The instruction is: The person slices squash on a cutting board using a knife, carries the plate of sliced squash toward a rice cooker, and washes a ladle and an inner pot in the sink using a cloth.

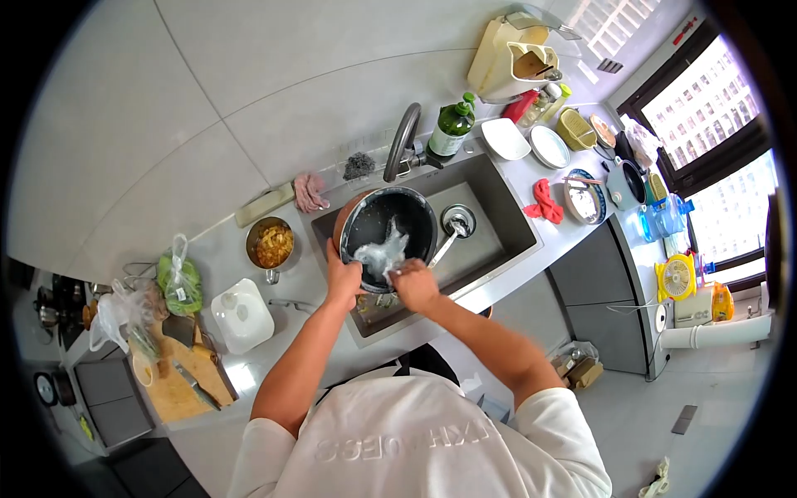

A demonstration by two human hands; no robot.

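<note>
Over the sink, a round pot, black inside with a reddish-brown outside, is tilted toward me. My left hand grips its near-left rim. Inside the pot, my right hand is closed on a whitish, translucent cloth that lies against the pot's wall. Whether it is fabric or plastic film I cannot tell. A ladle rests in the sink to the right of the pot, its round bowl by the drain. The grey faucet arches behind the pot.
Left of the sink stand a metal pot of food and a white dish. Farther left, a knife lies on a cutting board. A green soap bottle, plates and a red cloth sit behind and right.
</note>
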